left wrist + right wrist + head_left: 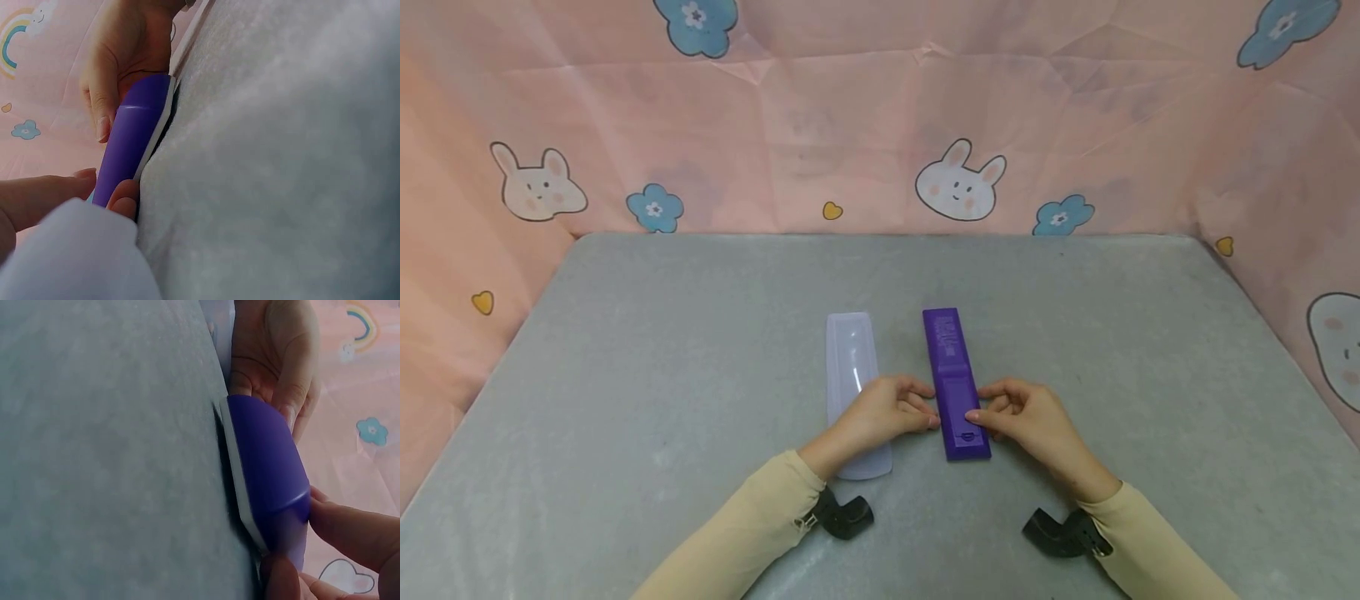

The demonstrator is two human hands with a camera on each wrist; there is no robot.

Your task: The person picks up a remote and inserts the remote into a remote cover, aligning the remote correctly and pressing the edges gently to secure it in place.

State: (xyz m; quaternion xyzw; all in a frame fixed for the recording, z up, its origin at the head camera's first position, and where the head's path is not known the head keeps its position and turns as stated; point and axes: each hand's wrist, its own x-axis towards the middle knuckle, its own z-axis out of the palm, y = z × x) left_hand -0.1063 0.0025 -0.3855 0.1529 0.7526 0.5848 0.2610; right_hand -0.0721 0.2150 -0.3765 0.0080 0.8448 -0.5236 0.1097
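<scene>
A purple remote control [951, 383] lies back side up on the table, a latch mark near its close end and a pale edge [237, 469] along its underside. My left hand [891, 408] holds its left edge with thumb and fingertips. From the other side my right hand [1026, 417] pinches it, thumb over the back near the close end and fingers against the right edge. Both wrist views show fingertips of each hand at the remote. Beneath my left hand and wrist lies a translucent plastic cover [850, 350], partly hidden by them.
The grey table [700, 350] spreads around both hands. A pink curtain [850, 108] with rabbits, flowers and hearts hangs along its back and sides. Black wrist mounts [846, 517] stick out inward from the beige sleeves [737, 521].
</scene>
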